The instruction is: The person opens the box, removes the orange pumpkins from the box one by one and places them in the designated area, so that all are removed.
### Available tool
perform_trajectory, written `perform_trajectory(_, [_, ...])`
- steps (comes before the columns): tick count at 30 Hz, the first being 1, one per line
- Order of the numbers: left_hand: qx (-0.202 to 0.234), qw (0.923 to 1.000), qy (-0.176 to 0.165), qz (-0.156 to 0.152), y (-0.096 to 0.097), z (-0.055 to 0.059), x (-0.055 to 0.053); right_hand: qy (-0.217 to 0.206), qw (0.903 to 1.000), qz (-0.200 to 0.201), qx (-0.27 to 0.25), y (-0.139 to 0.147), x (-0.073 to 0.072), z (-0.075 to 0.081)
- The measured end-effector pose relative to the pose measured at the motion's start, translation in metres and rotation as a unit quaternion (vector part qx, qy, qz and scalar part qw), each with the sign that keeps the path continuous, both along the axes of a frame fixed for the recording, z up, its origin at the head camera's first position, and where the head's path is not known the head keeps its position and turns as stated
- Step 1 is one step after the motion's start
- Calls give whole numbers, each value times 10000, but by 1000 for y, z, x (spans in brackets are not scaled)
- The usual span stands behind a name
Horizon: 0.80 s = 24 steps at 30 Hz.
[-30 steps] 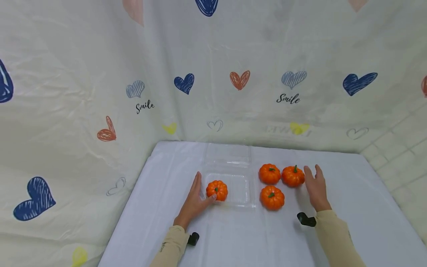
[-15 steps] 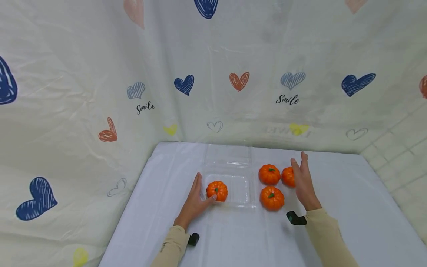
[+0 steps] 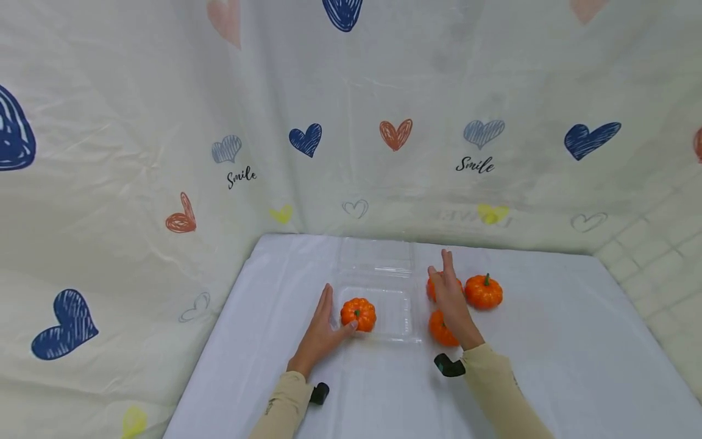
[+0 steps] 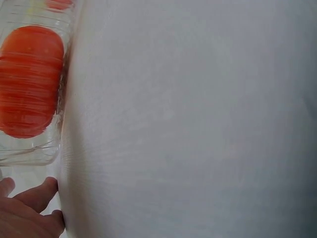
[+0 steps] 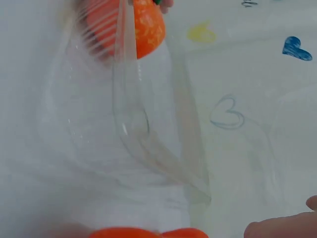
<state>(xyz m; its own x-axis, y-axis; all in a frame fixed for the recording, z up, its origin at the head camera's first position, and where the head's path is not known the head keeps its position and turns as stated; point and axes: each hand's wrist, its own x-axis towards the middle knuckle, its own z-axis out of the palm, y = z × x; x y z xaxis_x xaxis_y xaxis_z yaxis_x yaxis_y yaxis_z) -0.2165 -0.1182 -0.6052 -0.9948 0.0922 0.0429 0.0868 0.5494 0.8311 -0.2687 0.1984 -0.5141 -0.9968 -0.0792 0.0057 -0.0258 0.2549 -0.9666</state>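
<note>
A clear plastic clamshell box lies on the table with its lid folded back. Inside, on the left, sits a small orange pumpkin with a green stem; the left wrist view shows this pumpkin through the box wall. My left hand lies along the box's left side, fingers extended, thumb by the front edge near the pumpkin. Over two loose pumpkins passes my right hand, fingers extended, partly hiding the back pumpkin and the front pumpkin. Contact with them cannot be told.
A third loose pumpkin stands right of my right hand. White cloth covers the table. Behind it hangs a pale curtain printed with hearts. A black wrist camera sits at the right sleeve.
My right hand has moved left, from beside the rightmost pumpkin to over the two nearer the box. That rightmost pumpkin is uncovered again. The left hand has stayed at the box.
</note>
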Motion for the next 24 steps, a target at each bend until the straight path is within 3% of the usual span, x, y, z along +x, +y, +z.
perform_trajectory(13, [-46,10000,-31,42,0,1,-2,-29,9933,1137,178,-59,9,-19])
perform_trajectory(19, [8,10000,-38,61,1,3,-1,30,9780,2044,413,-69,10,-27])
perform_trajectory(24, [22,9999,-113,90,2,5,1,-264,9650,2582,378,-72,9,-32])
